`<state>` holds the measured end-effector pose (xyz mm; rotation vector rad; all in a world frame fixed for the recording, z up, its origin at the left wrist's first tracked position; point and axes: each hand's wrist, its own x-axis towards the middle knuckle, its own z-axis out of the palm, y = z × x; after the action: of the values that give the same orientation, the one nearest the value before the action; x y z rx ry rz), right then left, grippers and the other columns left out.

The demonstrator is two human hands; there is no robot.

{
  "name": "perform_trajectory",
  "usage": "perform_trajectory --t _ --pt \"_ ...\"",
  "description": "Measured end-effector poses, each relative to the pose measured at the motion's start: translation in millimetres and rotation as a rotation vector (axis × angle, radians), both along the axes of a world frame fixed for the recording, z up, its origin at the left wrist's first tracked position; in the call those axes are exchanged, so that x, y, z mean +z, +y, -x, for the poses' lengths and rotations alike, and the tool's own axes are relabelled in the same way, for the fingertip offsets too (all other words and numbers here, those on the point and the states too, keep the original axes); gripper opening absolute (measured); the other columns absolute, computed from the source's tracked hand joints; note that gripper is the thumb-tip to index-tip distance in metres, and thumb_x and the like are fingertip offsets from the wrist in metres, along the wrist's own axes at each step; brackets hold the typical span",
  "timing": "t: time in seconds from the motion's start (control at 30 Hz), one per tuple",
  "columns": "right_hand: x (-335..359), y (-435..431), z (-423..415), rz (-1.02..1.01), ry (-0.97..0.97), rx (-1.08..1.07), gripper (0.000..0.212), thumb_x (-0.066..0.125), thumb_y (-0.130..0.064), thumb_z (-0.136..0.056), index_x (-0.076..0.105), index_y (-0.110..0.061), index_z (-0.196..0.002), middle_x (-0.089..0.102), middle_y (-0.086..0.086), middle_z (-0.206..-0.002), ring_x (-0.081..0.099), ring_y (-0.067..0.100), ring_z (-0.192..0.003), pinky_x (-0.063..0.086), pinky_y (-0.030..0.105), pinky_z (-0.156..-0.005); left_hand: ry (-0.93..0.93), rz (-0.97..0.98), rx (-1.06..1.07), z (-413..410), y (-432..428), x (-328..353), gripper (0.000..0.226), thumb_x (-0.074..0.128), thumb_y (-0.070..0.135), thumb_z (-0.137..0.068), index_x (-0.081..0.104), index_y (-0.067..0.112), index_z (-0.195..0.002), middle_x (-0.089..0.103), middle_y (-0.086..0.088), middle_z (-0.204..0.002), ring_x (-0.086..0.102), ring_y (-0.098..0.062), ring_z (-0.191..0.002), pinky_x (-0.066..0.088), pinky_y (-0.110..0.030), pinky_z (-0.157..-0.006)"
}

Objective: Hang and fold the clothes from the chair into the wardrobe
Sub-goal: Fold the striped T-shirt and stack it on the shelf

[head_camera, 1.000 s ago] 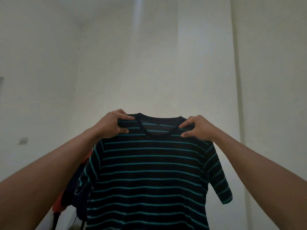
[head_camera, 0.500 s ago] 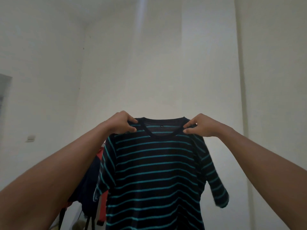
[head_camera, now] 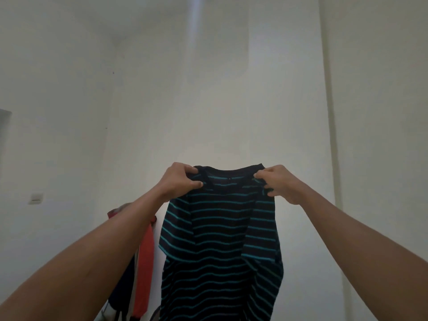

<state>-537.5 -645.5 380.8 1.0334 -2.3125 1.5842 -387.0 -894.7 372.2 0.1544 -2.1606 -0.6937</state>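
Both sleeves have swung inward over the striped T-shirt (head_camera: 220, 246) — it hangs before the white wall (head_camera: 208, 112), left hand (head_camera: 179, 181) and right hand (head_camera: 281, 184) pinching its shoulders beside the collar.

A person holds up a dark T-shirt with teal stripes (head_camera: 220, 246) in front of a pale wall (head_camera: 208, 100). The left hand (head_camera: 179, 180) grips one shoulder by the collar. The right hand (head_camera: 281, 183) pinches the other shoulder. Both sleeves fold in toward the middle. To the left of the shirt hang red and dark clothes (head_camera: 144, 269). Farther left sits a small white switch (head_camera: 36, 198).
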Motion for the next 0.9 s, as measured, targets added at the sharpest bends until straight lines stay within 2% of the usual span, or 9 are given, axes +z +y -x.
perform_trajectory --t 0.1,0.17,0.27,0.37,0.47,0.6,0.7,0.83,0.9 --pt "-5 2 1 0.204 0.062 0.028 0.016 0.069 -0.028 -0.09 0.074 -0.014 -0.095 0.072 0.004 -0.1 0.066 0.021 -0.105 0.053 0.037 -0.094 0.165 -0.054 -0.087 0 2 0 0.051 0.085 0.019 -0.072 0.069 0.013 -0.119 0.07 0.0 -0.109 0.069 -0.013 -0.094 0.058 -0.033 -0.09" --pt "-8 2 2 0.309 0.099 0.028 0.013 0.075 -0.029 -0.085 0.074 -0.017 -0.091 0.072 0.0 -0.1 0.066 0.018 -0.102 0.053 0.035 -0.091 0.264 -0.056 -0.117 -1 8 2 0.044 0.082 0.014 -0.072 0.069 0.014 -0.114 0.067 0.004 -0.108 0.07 -0.012 -0.086 0.06 -0.028 -0.081" --pt "-8 2 0 0.43 0.065 0.094 0.036 0.083 -0.042 -0.067 0.074 -0.016 -0.09 0.073 0.004 -0.102 0.069 0.024 -0.1 0.057 0.045 -0.092 0.363 -0.096 -0.181 1 16 7 0.039 0.079 0.009 -0.072 0.069 0.014 -0.109 0.066 0.001 -0.109 0.068 -0.011 -0.085 0.057 -0.022 -0.072" --pt "-5 0 -4 0.527 -0.006 0.223 0.031 0.085 -0.02 -0.075 0.063 -0.004 -0.091 0.072 0.014 -0.099 0.072 0.034 -0.096 0.058 0.052 -0.089 0.414 -0.182 -0.249 2 23 10 0.036 0.077 0.002 -0.073 0.066 0.01 -0.107 0.066 -0.005 -0.103 0.065 -0.012 -0.08 0.053 -0.017 -0.065" --pt "-5 -3 -9 0.581 -0.045 0.33 0.04 0.085 -0.009 -0.075 0.049 -0.008 -0.092 0.067 0.019 -0.1 0.073 0.036 -0.096 0.059 0.051 -0.087 0.391 -0.262 -0.363 2 29 12 0.04 0.077 -0.002 -0.075 0.061 0.01 -0.11 0.064 -0.01 -0.104 0.066 -0.017 -0.083 0.056 -0.022 -0.067" --pt "-6 -5 -12 0.579 -0.136 0.42 0.061 0.083 -0.003 -0.076 0.044 -0.003 -0.124 0.061 0.021 -0.118 0.071 0.033 -0.095 0.06 0.047 -0.086 0.287 -0.364 -0.521 2 32 12 0.059 0.079 -0.005 -0.075 0.055 0.013 -0.125 0.059 -0.01 -0.115 0.068 -0.028 -0.097 0.06 -0.038 -0.082" --pt "-6 -7 -11 0.57 -0.178 0.458 0.055 0.072 0.005 -0.083 0.043 -0.009 -0.127 0.054 0.021 -0.128 0.066 0.036 -0.108 0.057 0.048 -0.093 0.232 -0.411 -0.592 2 31 11 0.065 0.075 -0.01 -0.078 0.051 0.015 -0.132 0.056 -0.008 -0.121 0.068 -0.03 -0.102 0.059 -0.04 -0.086" --pt "-4 -9 -14 0.608 -0.19 0.49 0.055 0.062 0.011 -0.089 0.04 -0.014 -0.131 0.052 0.019 -0.129 0.063 0.038 -0.112 0.058 0.048 -0.09 0.253 -0.448 -0.589 5 29 10 0.053 0.07 -0.008 -0.084 0.053 0.02 -0.125 0.054 -0.008 -0.128 0.064 -0.034 -0.11 0.057 -0.048 -0.09" --pt "-3 -10 -16 0.659 -0.191 0.509 0.057 0.065 0.009 -0.087 0.037 -0.018 -0.129 0.052 0.017 -0.127 0.063 0.038 -0.112 0.059 0.047 -0.087 0.297 -0.53 -0.597 5 30 10 0.037 0.066 -0.008 -0.087 0.052 0.018 -0.108 0.057 -0.01 -0.124 0.064 -0.034 -0.105 0.06 -0.046 -0.079"
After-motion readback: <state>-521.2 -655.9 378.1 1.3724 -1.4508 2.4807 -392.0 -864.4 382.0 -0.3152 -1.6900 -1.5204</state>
